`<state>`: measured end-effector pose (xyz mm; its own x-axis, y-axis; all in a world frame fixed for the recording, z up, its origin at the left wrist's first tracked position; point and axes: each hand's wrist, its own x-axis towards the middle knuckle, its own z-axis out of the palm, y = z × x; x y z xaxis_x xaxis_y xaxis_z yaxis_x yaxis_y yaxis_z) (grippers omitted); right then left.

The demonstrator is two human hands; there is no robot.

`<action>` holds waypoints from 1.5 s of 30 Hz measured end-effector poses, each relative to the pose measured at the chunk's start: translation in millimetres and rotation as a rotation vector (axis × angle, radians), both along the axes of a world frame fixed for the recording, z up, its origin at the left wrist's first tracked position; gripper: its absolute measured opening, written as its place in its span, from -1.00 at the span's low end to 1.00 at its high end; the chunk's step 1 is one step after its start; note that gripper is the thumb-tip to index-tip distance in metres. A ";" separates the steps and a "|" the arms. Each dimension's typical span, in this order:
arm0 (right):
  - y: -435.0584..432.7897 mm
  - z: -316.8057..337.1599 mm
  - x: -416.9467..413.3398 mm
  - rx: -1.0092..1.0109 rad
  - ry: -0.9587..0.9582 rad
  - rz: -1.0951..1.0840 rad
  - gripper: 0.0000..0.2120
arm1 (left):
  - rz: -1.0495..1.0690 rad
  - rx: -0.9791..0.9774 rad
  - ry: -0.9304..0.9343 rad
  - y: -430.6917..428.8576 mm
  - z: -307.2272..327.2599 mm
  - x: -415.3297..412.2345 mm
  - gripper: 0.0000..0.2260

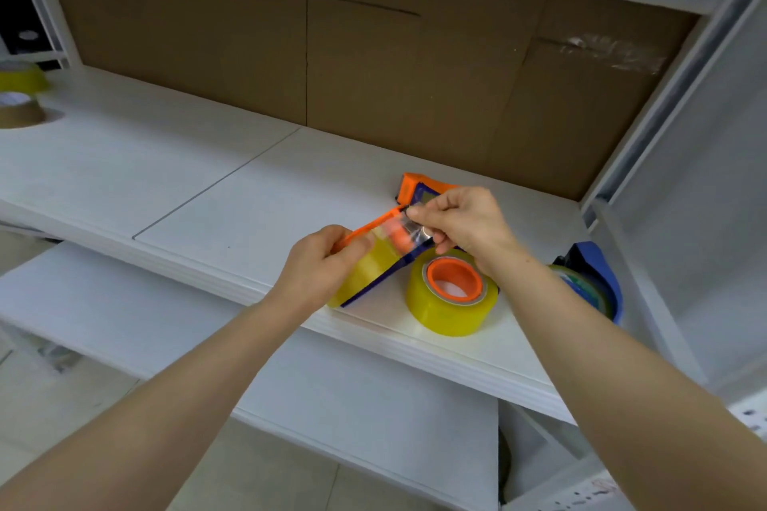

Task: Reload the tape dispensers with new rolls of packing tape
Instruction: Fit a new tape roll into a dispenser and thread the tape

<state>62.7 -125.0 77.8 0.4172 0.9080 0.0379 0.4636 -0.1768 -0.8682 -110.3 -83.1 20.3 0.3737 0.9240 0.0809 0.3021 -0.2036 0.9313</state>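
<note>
White shelving (pixel 174 178), cardboard backing (pixel 373 54) (creased), tiled floor (pixel 265 469)

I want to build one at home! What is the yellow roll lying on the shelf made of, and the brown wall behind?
The yellow roll looks like shiny, see-through plastic tape; light glints on its side. Its orange ring seems hard, smooth plastic. The brown wall looks like dull cardboard: it shows creases and seams.

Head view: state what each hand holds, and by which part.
Left hand grips the tape dispenser around its yellow roll; right hand pinches the free tape end at the dispenser's orange front.
</note>
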 end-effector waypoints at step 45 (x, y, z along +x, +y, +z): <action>45.2 -52.9 23.2 -0.016 -0.422 -0.030 -0.83 | 0.044 0.159 0.149 23.9 1.8 17.6 -0.40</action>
